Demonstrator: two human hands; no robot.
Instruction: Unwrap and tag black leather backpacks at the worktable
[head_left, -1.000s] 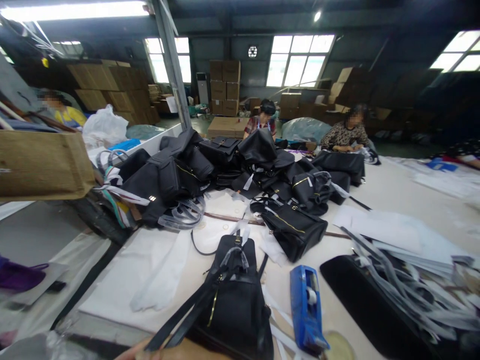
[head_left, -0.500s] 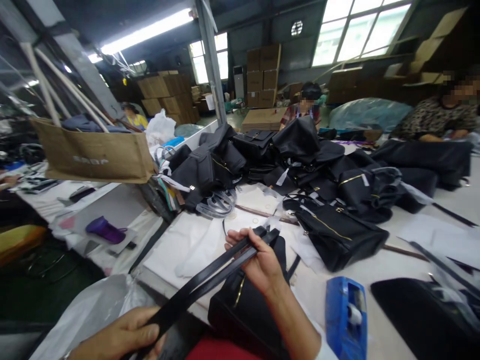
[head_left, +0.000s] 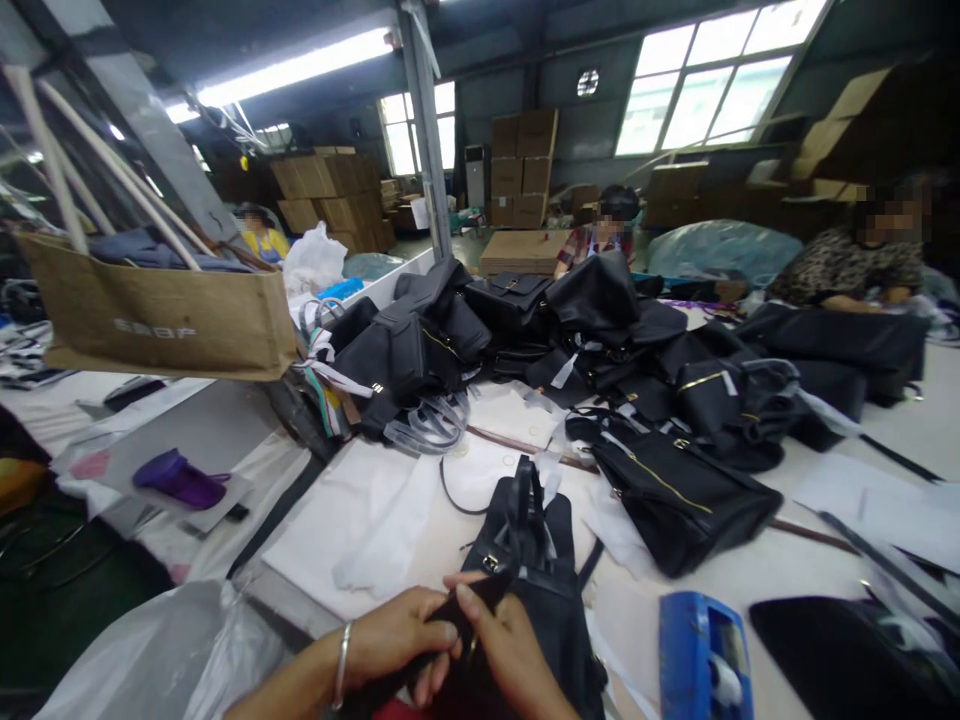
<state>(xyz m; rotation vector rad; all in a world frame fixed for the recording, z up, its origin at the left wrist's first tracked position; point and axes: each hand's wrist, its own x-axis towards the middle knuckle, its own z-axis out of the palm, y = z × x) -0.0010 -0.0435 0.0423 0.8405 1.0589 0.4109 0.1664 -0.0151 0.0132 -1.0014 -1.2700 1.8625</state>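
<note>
A black backpack (head_left: 536,570) lies on the white table (head_left: 390,520) right in front of me, its top handle standing up. Both my hands meet at its near end. My left hand (head_left: 394,635), a metal bangle on the wrist, pinches the black straps (head_left: 491,590) there. My right hand (head_left: 506,645) grips the same straps from the other side, fingers closed around them. The strap ends below my hands are hidden.
A blue tape dispenser (head_left: 701,655) sits to the right. A heap of black bags (head_left: 600,350) covers the table's middle. A brown paper bag (head_left: 161,315) hangs at left above a purple item (head_left: 180,480). Three people sit at the far side. Clear plastic (head_left: 150,655) lies at lower left.
My hands have come together at the backpack's near end. Half a second ago they held the straps stretched out, the right hand far forward and the left low by my lap.
</note>
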